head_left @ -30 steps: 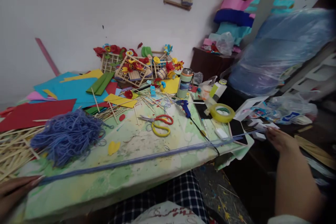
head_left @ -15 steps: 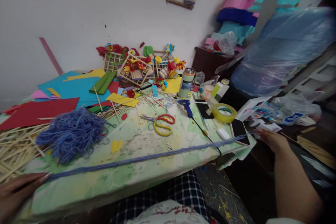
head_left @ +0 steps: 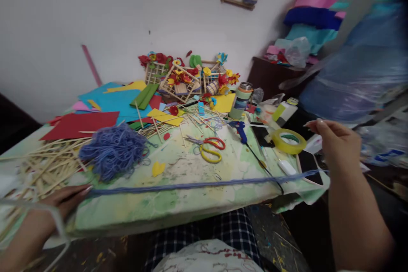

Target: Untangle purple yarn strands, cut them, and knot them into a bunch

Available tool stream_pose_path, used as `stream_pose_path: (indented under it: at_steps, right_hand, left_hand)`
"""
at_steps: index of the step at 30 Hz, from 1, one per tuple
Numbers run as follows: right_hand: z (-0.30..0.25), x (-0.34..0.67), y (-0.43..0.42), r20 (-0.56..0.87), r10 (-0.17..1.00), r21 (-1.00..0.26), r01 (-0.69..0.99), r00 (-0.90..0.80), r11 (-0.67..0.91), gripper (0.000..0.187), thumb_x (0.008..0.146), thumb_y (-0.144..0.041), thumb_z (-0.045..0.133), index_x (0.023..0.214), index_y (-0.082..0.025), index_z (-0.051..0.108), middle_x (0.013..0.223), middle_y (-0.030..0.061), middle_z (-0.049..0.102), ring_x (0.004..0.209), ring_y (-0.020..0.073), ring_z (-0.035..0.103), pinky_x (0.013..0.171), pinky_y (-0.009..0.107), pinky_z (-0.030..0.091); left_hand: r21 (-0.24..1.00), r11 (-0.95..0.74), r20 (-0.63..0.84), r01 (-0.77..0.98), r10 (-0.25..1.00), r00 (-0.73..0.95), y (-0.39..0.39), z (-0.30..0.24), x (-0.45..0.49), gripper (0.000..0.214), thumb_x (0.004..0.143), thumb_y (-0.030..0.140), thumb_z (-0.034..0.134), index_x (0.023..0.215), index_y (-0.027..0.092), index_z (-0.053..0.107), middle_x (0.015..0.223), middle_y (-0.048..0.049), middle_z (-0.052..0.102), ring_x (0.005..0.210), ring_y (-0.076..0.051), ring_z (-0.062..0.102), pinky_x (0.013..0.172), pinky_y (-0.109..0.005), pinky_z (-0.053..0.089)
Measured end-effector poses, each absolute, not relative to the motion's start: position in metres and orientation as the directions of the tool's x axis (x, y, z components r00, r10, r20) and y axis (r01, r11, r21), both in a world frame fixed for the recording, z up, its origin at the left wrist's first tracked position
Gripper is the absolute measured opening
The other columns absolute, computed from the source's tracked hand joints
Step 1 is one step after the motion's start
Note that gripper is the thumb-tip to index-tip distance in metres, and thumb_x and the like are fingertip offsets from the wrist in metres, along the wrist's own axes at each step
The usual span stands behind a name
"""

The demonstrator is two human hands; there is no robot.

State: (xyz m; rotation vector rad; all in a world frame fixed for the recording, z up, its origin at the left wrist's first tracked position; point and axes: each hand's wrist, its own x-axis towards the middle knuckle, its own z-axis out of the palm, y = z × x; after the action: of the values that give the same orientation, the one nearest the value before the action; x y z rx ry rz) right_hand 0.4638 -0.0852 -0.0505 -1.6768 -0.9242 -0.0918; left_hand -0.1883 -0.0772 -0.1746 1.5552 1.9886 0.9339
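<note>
A long bundle of blue-purple yarn [head_left: 204,185] stretches low across the front of the table. My left hand [head_left: 68,199] pinches its left end near the table's left front. At the other side, my right hand [head_left: 338,136] is raised above the yarn's right end, thumb and fingertips pressed together. Whether a thin strand is between those fingertips cannot be made out. The yarn's right end runs over a phone [head_left: 310,165] and meets my right forearm. Behind my left hand lies a loose heap of the same yarn [head_left: 113,151].
Scissors [head_left: 211,156], a blue glue gun [head_left: 240,131], yellow tape [head_left: 288,141] and a bottle [head_left: 241,101] lie or stand mid-table. Wooden sticks [head_left: 51,165] and red paper [head_left: 83,125] are at left. Stick frames with paper flowers [head_left: 181,83] lean by the wall.
My right hand has risen from the level of the yarn's right end to above it. My left hand still pinches the left end. The view has swung left.
</note>
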Motion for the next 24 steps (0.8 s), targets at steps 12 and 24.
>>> stream_pose_path:
  at_steps: [12,24]
  right_hand:
    - [-0.065,0.175,-0.072,0.458,0.537,-0.484,0.307,-0.709,0.819,0.015,0.089,-0.019,0.052,0.094,-0.014,0.065,0.093,0.0086,0.066,0.09,0.0169,0.059,0.083,0.029,0.046]
    - [-0.163,0.034,-0.035,0.126,0.735,-0.801,0.368,-0.667,0.472,0.047,0.078,-0.027,0.067,0.121,-0.012,0.058,0.114,0.0134,0.063,0.104,0.0231,0.058,0.09,0.033,0.043]
  left_hand:
    - [0.761,0.127,0.136,0.636,0.928,-0.347,-0.074,-0.167,-0.175,0.042,0.059,0.053,0.061,0.081,0.019,0.071,0.088,-0.0095,0.073,0.088,-0.029,0.064,0.081,-0.037,0.049]
    - [0.854,0.048,0.128,0.518,0.945,-0.3,-0.08,-0.155,-0.161,0.047,0.059,0.058,0.066,0.085,0.019,0.072,0.084,-0.0072,0.073,0.081,-0.025,0.063,0.074,-0.033,0.049]
